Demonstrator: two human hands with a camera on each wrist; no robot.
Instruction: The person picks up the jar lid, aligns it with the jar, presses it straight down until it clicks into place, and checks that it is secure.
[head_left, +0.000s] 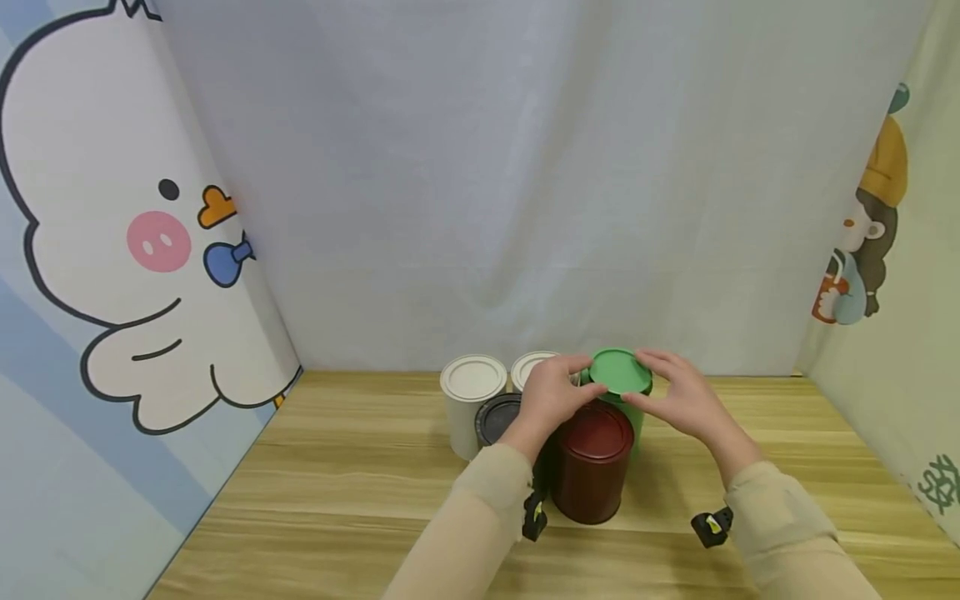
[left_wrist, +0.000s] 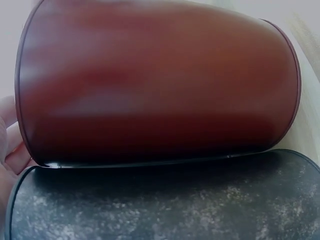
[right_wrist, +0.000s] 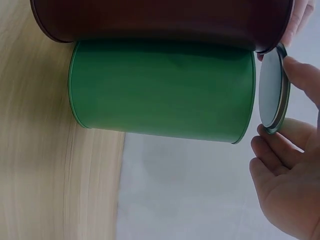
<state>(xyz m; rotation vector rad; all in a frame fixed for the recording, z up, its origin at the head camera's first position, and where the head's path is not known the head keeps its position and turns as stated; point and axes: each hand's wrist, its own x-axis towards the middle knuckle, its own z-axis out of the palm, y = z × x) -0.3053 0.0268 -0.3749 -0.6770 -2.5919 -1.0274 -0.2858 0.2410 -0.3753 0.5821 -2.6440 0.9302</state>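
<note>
A round green lid (head_left: 621,372) is held between both hands over the green can (right_wrist: 160,90). In the right wrist view a narrow gap separates the tilted lid's pale underside from the can's top rim. My right hand (head_left: 686,400) pinches the lid's edge with thumb and fingertips on the right. From the left, my left hand (head_left: 551,396) holds the opposite edge, its thumb and forefinger at the rim. A dark red can (head_left: 591,479) with its lid on stands in front of the green can, under the hands. Beside it is a black can (left_wrist: 150,205), partly hidden by the left wrist.
Two white lidded cans, one at the left (head_left: 468,425) and one behind the left hand (head_left: 531,364), stand on the wooden table (head_left: 337,483). A grey-white curtain (head_left: 480,183) hangs behind the table. Printed cartoon panels flank both sides.
</note>
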